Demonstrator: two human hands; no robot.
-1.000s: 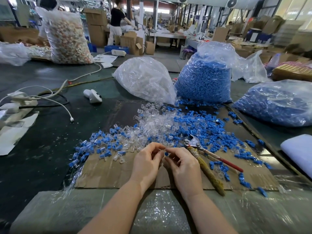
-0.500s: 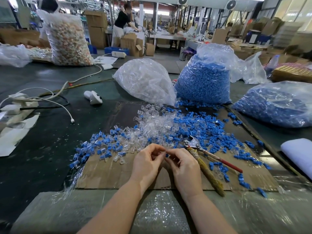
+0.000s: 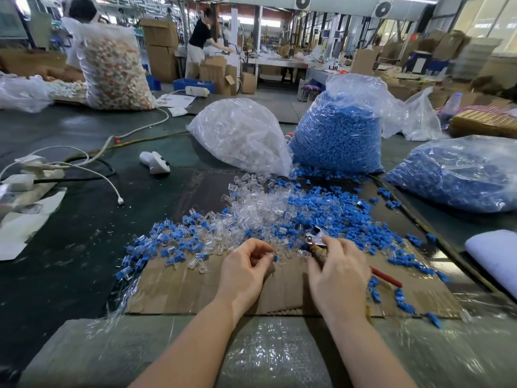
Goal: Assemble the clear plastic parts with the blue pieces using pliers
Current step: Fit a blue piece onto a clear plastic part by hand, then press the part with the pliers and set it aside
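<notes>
2 hands split since 0.5 s ago: right hand now grips pliers at frame center, left hand pinches blue piece, so crimp's next.

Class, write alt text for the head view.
A left hand pinches a small blue piece while the right hand grips pliers over cardboard strewn with clear and blue parts. Three bags stand behind.

Bare cardboard lies open near the hands; scattered blue pieces and bags crowd the space beyond.
</notes>
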